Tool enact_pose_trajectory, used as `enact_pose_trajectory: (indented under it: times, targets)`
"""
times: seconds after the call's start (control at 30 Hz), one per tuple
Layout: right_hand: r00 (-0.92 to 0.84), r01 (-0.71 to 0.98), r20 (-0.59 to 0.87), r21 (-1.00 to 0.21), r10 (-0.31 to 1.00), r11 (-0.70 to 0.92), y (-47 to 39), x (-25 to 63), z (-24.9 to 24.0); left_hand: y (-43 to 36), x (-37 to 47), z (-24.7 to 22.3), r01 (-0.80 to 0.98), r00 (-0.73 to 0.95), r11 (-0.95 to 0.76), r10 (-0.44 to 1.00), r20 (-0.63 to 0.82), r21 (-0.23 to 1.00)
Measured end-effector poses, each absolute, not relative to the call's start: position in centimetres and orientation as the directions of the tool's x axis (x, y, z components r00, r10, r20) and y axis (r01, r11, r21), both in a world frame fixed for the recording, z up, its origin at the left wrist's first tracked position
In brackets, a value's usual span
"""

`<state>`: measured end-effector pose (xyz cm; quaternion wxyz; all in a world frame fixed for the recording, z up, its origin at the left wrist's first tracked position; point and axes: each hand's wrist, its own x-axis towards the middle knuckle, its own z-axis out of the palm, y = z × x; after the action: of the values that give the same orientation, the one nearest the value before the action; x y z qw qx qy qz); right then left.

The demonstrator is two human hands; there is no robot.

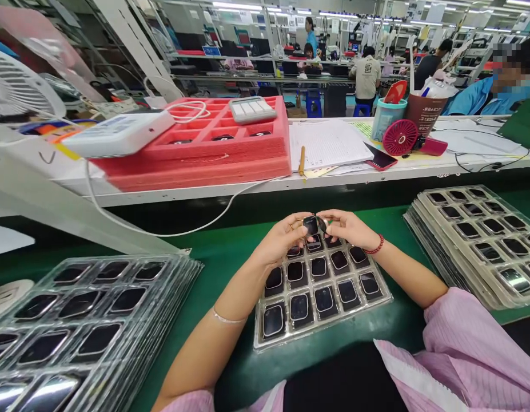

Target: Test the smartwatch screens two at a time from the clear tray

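Note:
My left hand grips a small dark square watch-like piece between thumb and fingers. Close beside it, my right hand pinches another small dark, shiny piece with a light edge. The two pieces are side by side, and whether they touch is unclear. Both hands are above the far edge of a clear plastic tray on the green mat. Dark square pieces with silver rims fill its visible pockets, such as one in the front row. My hands cover part of the back row.
Stacked trays of similar pieces stand at the left and right. A shelf beyond the mat holds red foam, a white box, papers, a phone and a small pink fan. A white cable hangs down. People sit farther back.

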<state>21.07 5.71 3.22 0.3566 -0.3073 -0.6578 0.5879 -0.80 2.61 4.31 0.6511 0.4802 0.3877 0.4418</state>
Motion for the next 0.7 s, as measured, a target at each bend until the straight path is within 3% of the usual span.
enact_pose_trajectory:
  times: [0.17, 0.47, 0.6, 0.7]
  targets:
    - [-0.563, -0.074, 0.008, -0.996, 0.826, -0.041, 6.5, 21.1, 2.6, 2.9, -0.6, 4.3, -0.095, 0.241, 0.093, 0.968, -0.068, 0.991]
    - [-0.569, -0.033, 0.004, -0.999, 0.823, -0.018, 7.3, 21.7, 2.2, 3.4, 0.6, 3.5, 0.096, 0.201, -0.022, 0.980, 0.002, 0.995]
    - [-0.383, 0.148, 0.055, -0.982, 0.922, 0.120, 8.0, 23.7, 0.8, 5.1, 2.9, 1.7, 0.441, 0.217, -0.123, 0.976, 0.027, 0.889]
    - [-0.240, 0.461, 0.260, -0.817, 0.935, 0.346, 7.8, 25.4, -0.8, 6.1, 5.7, 0.2, 0.572, 0.204, -0.192, 0.975, 0.089, 0.798]
